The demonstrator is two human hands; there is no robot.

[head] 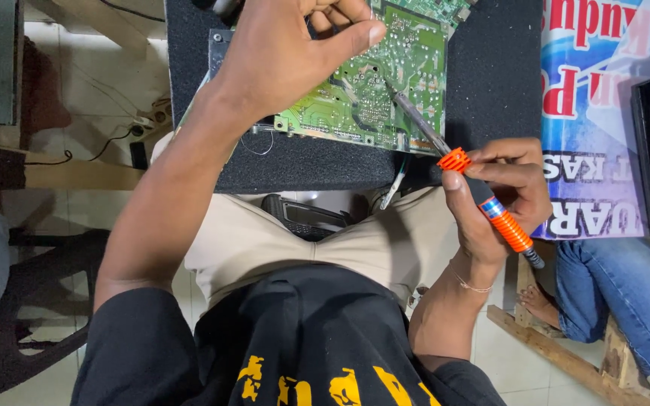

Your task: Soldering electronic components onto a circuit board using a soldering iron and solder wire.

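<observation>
Head view, looking down at my lap: my right hand [502, 192] grips an orange-handled soldering iron [469, 174], its tip touching a green circuit board [385, 83] lying on a dark mat [490, 98]. My left hand [287, 49], fingers curled, rests on the board.

We lose the far end of the green circuit board [385, 83] past the frame's twelve o'clock edge, and our left hand [287, 53] covers its ten o'clock corner. Our right hand [502, 192] hides the middle of the soldering iron [475, 188]. The board's solder points are too small for us to tell apart.
</observation>
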